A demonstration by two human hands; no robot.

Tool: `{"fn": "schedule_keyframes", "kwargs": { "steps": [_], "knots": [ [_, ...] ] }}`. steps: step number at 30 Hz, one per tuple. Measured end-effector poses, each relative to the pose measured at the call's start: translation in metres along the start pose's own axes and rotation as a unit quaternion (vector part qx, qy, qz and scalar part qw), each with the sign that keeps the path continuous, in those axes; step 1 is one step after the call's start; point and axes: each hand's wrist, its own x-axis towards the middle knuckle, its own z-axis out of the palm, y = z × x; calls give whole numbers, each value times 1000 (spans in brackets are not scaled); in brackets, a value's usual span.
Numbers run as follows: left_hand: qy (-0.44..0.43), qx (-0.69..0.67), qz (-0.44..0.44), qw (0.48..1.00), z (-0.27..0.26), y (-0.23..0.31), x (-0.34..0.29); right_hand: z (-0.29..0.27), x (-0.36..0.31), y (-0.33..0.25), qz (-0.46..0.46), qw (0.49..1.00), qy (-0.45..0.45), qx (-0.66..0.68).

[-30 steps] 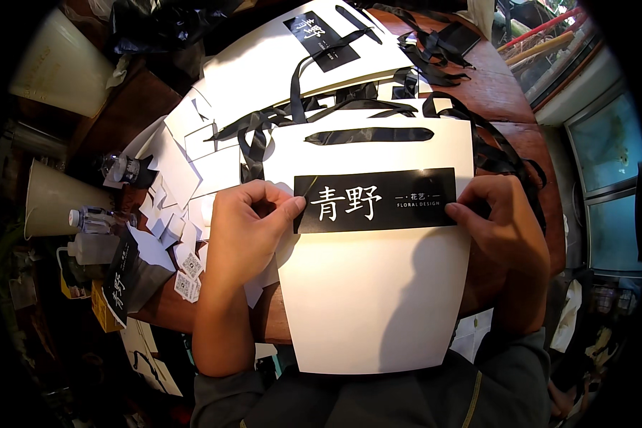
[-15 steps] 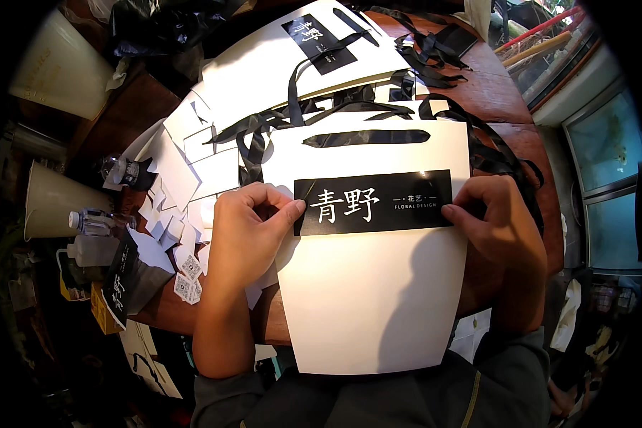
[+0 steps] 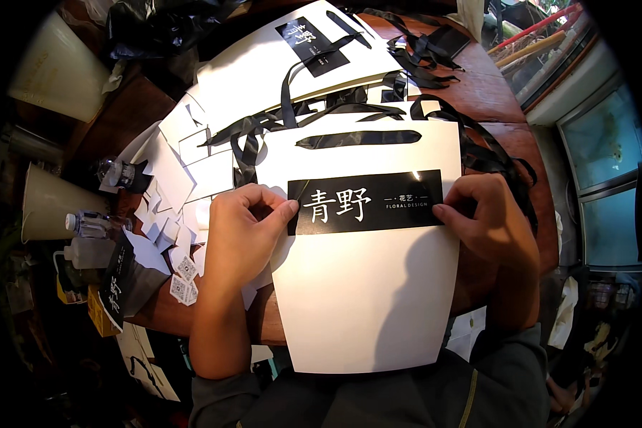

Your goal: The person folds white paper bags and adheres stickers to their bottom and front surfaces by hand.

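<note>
In the head view, a white paper bag (image 3: 367, 285) lies flat at the near edge of the wooden bench (image 3: 478, 93), its lower part hanging past that edge toward the person. A black rectangular label (image 3: 365, 202) with white lettering lies across the upper half of the bag, just below the black ribbon handle (image 3: 357, 138) threaded through the bag's top.

The left hand (image 3: 246, 228) rests on the bag with its fingers curled, thumb and forefinger pressed together on the label's left end. The right hand (image 3: 486, 217) lies at the label's right end, its fingertips (image 3: 441, 211) pressed down on the label's edge, the other fingers bent loosely.

Behind the bag, toward the far edge, more white bags (image 3: 264, 71) lie stacked, with loose black ribbons (image 3: 421, 46) over them. By the left edge lie small white paper slips (image 3: 171, 164), a clear plastic bottle (image 3: 89, 224) and paper cones (image 3: 46, 203). A window frame (image 3: 599, 164) stands beyond the right edge.
</note>
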Motion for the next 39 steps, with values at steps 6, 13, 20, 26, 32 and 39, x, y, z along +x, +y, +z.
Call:
{"fn": "schedule_keyframes", "kwargs": {
  "steps": [6, 13, 20, 26, 32, 39],
  "knots": [
    [7, 3, 5, 1000, 1, -1, -2, 0, 2, -1, -10, 1000, -10, -9],
    [21, 75, -14, 997, 1, 5, -2, 2, 1, -3, 7, 1000, -4, -18],
    [70, 213, 382, 896, 20, 9, -15, 31, -2, 5, -292, 943, 149, -63],
    [-145, 349, 288, 880, 45, 14, -38, 56, -23, -15, -242, 946, -67, -207],
    [82, 385, 135, 909, -16, -13, -1, 36, -4, 25, -50, 910, 126, -391],
    [116, 238, 84, 961, -7, -4, -5, 0, -16, -8, 48, 984, 112, -128]
  ]
}}
